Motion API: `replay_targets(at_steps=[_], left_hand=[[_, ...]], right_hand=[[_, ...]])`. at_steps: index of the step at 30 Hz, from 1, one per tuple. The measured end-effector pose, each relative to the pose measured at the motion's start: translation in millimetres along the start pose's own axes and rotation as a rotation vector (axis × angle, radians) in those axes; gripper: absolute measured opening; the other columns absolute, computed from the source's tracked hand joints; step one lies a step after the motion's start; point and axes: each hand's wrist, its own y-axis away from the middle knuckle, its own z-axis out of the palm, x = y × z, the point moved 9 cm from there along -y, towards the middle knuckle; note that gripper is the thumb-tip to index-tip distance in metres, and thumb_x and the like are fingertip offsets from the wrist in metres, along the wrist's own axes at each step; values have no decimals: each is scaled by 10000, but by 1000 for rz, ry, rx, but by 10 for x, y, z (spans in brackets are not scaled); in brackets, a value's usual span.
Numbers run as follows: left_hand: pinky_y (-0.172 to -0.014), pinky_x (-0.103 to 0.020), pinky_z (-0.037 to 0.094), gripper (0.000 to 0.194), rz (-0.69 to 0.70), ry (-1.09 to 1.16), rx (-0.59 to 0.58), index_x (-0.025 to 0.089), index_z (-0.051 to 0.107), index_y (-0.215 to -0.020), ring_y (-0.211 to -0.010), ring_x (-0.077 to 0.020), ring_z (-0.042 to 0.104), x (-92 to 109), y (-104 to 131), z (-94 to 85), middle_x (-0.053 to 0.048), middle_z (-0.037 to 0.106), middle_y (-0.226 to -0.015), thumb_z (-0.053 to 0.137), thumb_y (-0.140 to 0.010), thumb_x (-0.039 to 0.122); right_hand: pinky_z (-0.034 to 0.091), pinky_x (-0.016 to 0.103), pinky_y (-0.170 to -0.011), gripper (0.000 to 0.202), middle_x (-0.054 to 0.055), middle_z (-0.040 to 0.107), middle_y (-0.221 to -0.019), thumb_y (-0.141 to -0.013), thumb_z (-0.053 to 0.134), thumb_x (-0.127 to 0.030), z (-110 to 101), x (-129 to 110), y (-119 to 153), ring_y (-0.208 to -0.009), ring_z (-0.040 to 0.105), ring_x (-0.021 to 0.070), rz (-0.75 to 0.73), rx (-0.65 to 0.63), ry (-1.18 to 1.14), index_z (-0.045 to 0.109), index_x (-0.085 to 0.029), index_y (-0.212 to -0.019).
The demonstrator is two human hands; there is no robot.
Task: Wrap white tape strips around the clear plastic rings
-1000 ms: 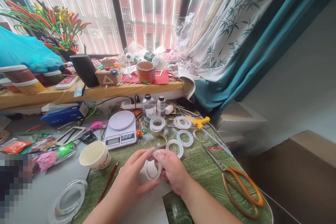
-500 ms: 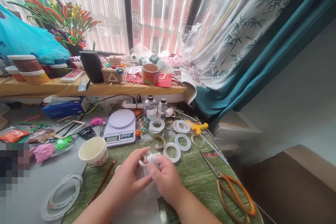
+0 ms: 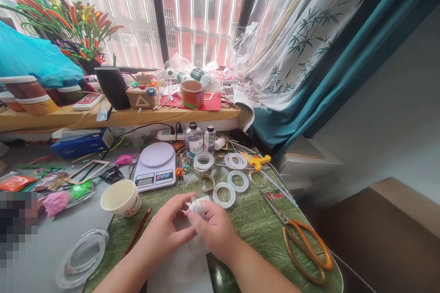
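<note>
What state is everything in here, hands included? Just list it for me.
Left hand: curved, fingertips at a white piece
Right hand: closed on that piece, hiding part of it
Loose white rings: lying flat, some stacked
Scissors: lying flat
Pencil: lying down
Paper cup: upright, uncovered
Two bottles: upright, capped
Scale: level, display unreadable
Power strip: plugs inserted
Teal curtain: drawn aside

A green, wood-grained tabletop [image 3: 257,233] carried a digital kitchen scale [image 3: 155,165], two dark-capped clear bottles [image 3: 194,143], several translucent white rings [image 3: 216,195], a yellow glue gun [image 3: 257,161], orange-handled scissors [image 3: 288,221], a red pencil [image 3: 138,230] and a pale sheet [image 3: 182,270].
</note>
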Motion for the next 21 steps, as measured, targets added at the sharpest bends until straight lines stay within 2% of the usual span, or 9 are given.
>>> replay_targets(at_steps=[3,6,8,11,14,18,21], left_hand=[[-1000,-416,574,718,54,-50,13,364,503,-1472,-1226,-293,639,49,-9,-14,-76,591,-1450,762,-815,238],[-947,-370,596,731,93,-70,-26,420,526,-1456,-1151,-266,671,125,-20,-2,-49,605,-1414,771,-805,197],[-830,-313,625,724,71,-35,-40,416,544,-1439,-1019,-227,706,137,-19,-6,-42,645,-1335,779,-792,192],[-767,-286,630,728,22,17,-64,393,553,-1429,-929,-200,716,126,0,5,-36,671,-1280,790,-772,190],[-786,-301,633,730,3,32,-82,367,566,-1423,-966,-221,720,117,22,25,-46,681,-1288,789,-753,180],[-821,-333,633,693,0,15,-69,329,589,-1399,-1037,-254,717,97,29,35,-67,692,-1305,790,-750,192],[-861,-351,629,645,8,2,-50,318,596,-1381,-1095,-268,707,84,31,35,-72,696,-1312,784,-773,212]], right_hand=[[407,248,-575,417,-7,573,-663,-876,658,-575,-62,169,-36,-577,471,128,101,43,-160,707,-161,-871],[265,222,-456,478,-68,430,-551,-851,658,-636,-84,268,-44,-455,298,84,166,56,-225,687,-160,-877],[313,226,-486,471,-42,478,-599,-860,656,-631,-83,210,-38,-501,362,98,124,58,-188,678,-161,-851],[424,267,-655,400,24,593,-753,-912,640,-548,-40,15,-13,-690,508,154,-15,26,-53,683,-162,-817],[416,284,-680,365,26,588,-759,-956,596,-491,-10,-66,14,-709,507,167,-69,-4,27,686,-163,-823],[397,285,-665,368,11,544,-727,-971,577,-481,-48,-38,20,-682,466,159,-85,19,83,667,-164,-808],[415,291,-687,370,22,569,-752,-965,593,-492,-55,7,16,-703,490,167,-77,34,82,683,-161,-827]])
